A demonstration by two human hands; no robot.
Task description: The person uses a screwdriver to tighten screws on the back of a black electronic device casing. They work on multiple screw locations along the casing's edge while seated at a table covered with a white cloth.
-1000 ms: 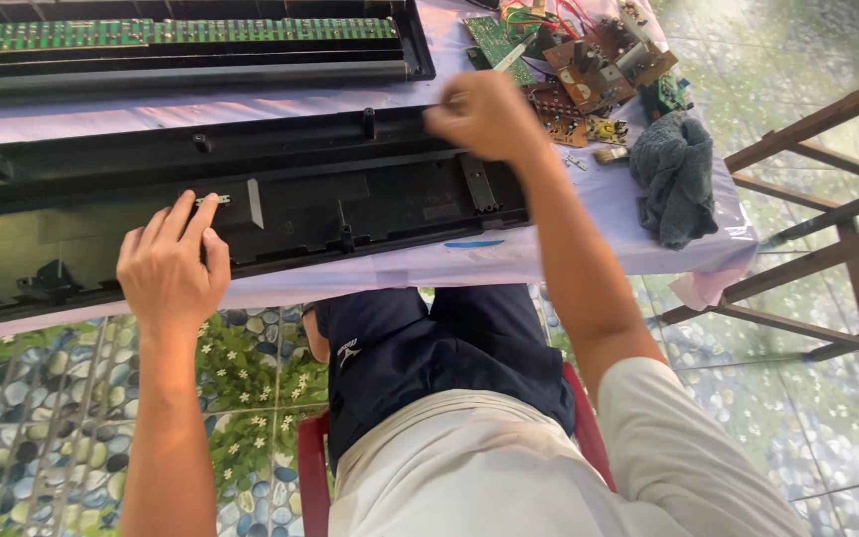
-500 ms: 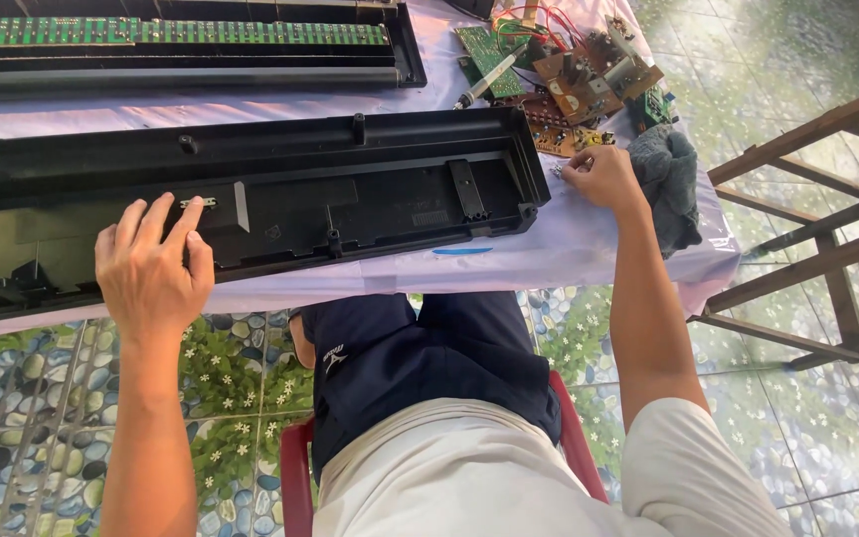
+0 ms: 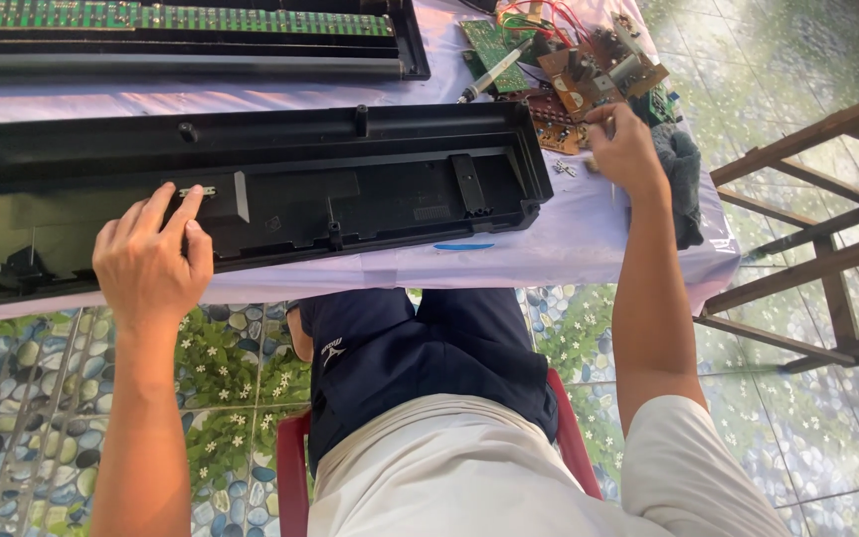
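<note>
**Right hand leaves the black case, goes to the small parts**

The person sits on a red chair [image 3: 290,467] at a surface w/ a pale purple cloth [image 3: 589,239]. A long black plastic case [image 3: 350,184], open side up, lies across the surface in front of the knees.

Left hand [image 3: 151,259] rests flat on the near edge of the case, left of centre. Its fingers [image 3: 186,214] are laid close together and point into the case, tips near a small silver piece; they hold nothing, only press down.

What changed: one sec ago the right hand [image 3: 628,149] was on the far right end of the case. Half a sec ago it was already off, beside the case's right end. Now it is further up, over the cloth, just beside the heap of brown and green circuit boards [image 3: 589,70] and touching a dark grey rag [image 3: 683,174] w/ the wrist side. Its fingers seem bent, thumb toward the first finger, maybe pinching sth very small, but I cannot tell for sure; too small to see. Some tiny metal bits [image 3: 564,169] lie on the cloth just beside it.

So in my judgement the work moved from the case to the small parts, while the left hand keeps the case steady.

Behind, a second long black piece w/ a green board strip [image 3: 171,20] lies at the far edge. A wooden frame [image 3: 817,249] stands to the right, on the tiled floor.
</note>
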